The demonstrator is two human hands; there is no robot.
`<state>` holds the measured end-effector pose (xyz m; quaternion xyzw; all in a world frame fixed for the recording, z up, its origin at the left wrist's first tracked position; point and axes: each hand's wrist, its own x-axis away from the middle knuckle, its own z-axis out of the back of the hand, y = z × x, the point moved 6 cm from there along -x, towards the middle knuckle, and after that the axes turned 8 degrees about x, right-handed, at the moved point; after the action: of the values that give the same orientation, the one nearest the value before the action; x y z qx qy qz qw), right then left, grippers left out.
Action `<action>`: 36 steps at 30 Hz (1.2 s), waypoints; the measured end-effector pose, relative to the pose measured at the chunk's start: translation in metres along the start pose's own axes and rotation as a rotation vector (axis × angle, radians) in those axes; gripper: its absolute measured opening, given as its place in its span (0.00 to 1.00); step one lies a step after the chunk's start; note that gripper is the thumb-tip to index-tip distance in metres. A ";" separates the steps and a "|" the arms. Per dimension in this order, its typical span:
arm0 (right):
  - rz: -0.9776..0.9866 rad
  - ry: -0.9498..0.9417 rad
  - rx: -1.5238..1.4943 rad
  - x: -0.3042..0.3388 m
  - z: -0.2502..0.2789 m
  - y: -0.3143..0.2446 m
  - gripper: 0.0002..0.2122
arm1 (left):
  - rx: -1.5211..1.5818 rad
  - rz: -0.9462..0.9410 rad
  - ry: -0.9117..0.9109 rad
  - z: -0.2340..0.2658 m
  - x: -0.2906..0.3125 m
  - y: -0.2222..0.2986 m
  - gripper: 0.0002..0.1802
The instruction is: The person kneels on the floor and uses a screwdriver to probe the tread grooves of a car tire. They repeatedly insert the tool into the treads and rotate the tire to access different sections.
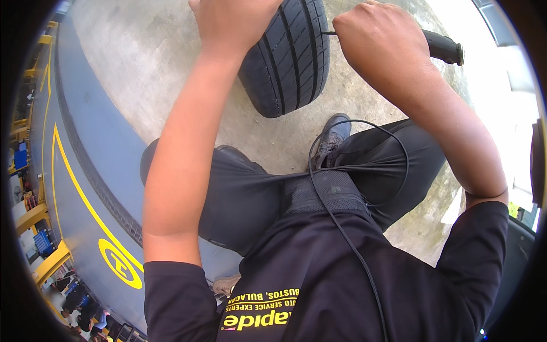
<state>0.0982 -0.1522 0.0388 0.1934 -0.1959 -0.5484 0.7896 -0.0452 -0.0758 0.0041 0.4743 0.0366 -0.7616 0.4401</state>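
A black car tyre (288, 68) stands upright on the concrete between my arms, its grooved tread facing me. My right hand (382, 37) is closed around a black-handled tool (444, 48) beside the tyre. The handle's end sticks out to the right of my fist. On the other side, a thin dark shaft points at the tread's right edge; I cannot tell whether its tip has gone into the rubber. My left hand (233, 25) is at the tyre's upper left, and its fingers are mostly cut off by the frame's top edge.
A thin black cable (347, 236) loops over my lap. My dark shoe (335, 137) rests on the concrete floor (148, 62). Along the left runs a blue-grey floor (80, 211) with yellow markings, and yellow lift arms (51, 263) and people (85, 313) are beyond it.
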 end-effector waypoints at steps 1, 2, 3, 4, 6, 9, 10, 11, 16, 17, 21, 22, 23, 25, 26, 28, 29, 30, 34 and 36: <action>-0.020 -0.006 -0.010 -0.001 -0.002 0.003 0.09 | 0.004 -0.005 0.010 -0.001 0.000 0.001 0.29; -0.038 -0.011 -0.019 -0.001 -0.003 0.003 0.09 | 0.009 -0.008 0.018 -0.002 -0.001 0.002 0.29; -0.077 0.047 0.089 0.004 0.003 -0.003 0.09 | 0.014 -0.011 0.026 -0.004 -0.001 0.004 0.29; -0.049 0.069 0.093 0.003 0.007 -0.007 0.09 | 0.020 -0.020 0.035 -0.004 -0.003 0.004 0.29; -0.018 0.119 0.085 -0.001 0.010 -0.009 0.08 | -0.017 -0.016 0.054 -0.005 -0.005 -0.002 0.29; -0.097 0.209 0.029 -0.006 -0.024 0.009 0.07 | 0.026 -0.017 0.062 -0.004 -0.010 -0.004 0.28; -0.051 0.314 -0.057 -0.008 -0.018 0.003 0.06 | -0.002 -0.008 0.077 0.018 -0.011 -0.011 0.27; -0.051 0.361 -0.126 -0.003 -0.031 0.005 0.05 | 0.020 -0.012 0.071 0.007 -0.010 -0.013 0.27; 0.127 0.566 -0.211 -0.007 -0.052 0.020 0.05 | 0.028 -0.015 0.050 -0.001 -0.011 -0.023 0.27; 0.169 0.538 -0.183 -0.010 -0.056 0.022 0.07 | 0.023 -0.008 0.033 -0.001 -0.011 -0.023 0.27; 0.292 0.580 -0.242 -0.018 -0.056 0.028 0.09 | 0.014 0.008 -0.010 0.006 -0.007 -0.020 0.28; 0.295 0.643 -0.207 -0.019 -0.059 0.027 0.07 | 0.014 0.009 -0.017 0.006 -0.005 -0.020 0.28; 0.296 0.703 -0.169 -0.019 -0.066 0.025 0.06 | 0.009 0.014 -0.020 0.004 -0.006 -0.019 0.29; 0.270 0.713 -0.179 -0.017 -0.074 0.027 0.06 | 0.015 0.011 -0.019 0.001 -0.005 -0.015 0.28; 0.244 0.663 -0.227 -0.015 -0.077 0.029 0.07 | 0.019 0.010 -0.019 0.000 -0.006 -0.014 0.28; 0.218 0.540 -0.339 -0.009 -0.082 0.031 0.08 | 0.011 0.009 -0.018 -0.002 -0.006 -0.014 0.28; 0.218 0.466 -0.403 -0.004 -0.083 0.030 0.09 | 0.007 0.007 -0.015 -0.004 -0.006 -0.014 0.28; 0.218 0.391 -0.466 0.002 -0.087 0.029 0.09 | 0.004 0.003 -0.013 -0.005 -0.005 -0.014 0.28; 0.026 -0.077 -0.762 0.021 -0.121 0.028 0.12 | 0.038 0.010 -0.014 -0.011 -0.010 -0.020 0.27; -0.026 -0.031 -0.852 0.027 -0.111 0.030 0.13 | 0.047 0.015 -0.020 -0.014 -0.016 -0.027 0.27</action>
<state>0.1886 -0.1577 -0.0376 -0.1558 0.0387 -0.5930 0.7890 -0.0524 -0.0429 -0.0015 0.4770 0.0109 -0.7637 0.4349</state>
